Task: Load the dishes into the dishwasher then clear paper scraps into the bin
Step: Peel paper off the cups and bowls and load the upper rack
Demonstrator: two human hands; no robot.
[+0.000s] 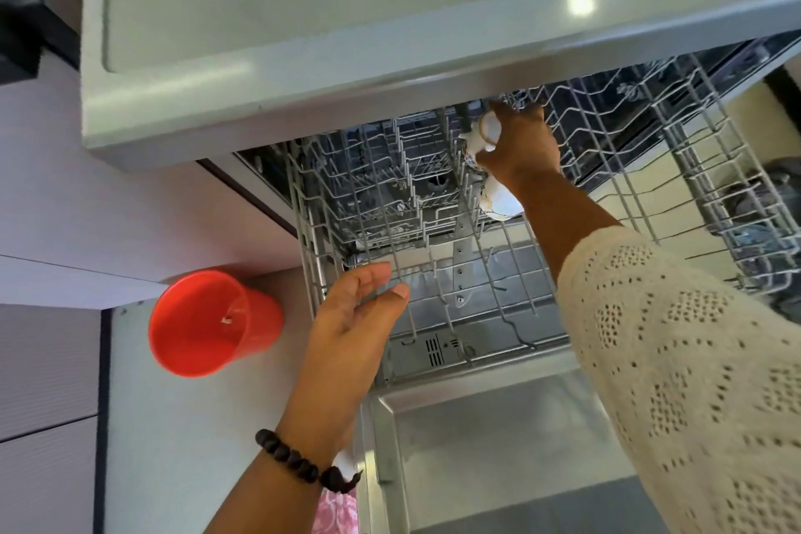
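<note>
The dishwasher stands open with its upper wire rack [676,169] pulled out over the lowered door [485,438]. My right hand [518,143] reaches deep into the rack and grips a white patterned cup [485,132] near the back. A second white cup [500,197] sits in the rack just in front of that wrist. My left hand [362,308] hovers with straight, relaxed fingers at the rack's front left corner, holding nothing. A red bin [208,323] stands on the floor left of the dishwasher.
The grey countertop edge [303,69] overhangs the rack from above. Pale cabinet fronts [47,360] line the left side. A cutlery section [763,230] runs along the rack's right side.
</note>
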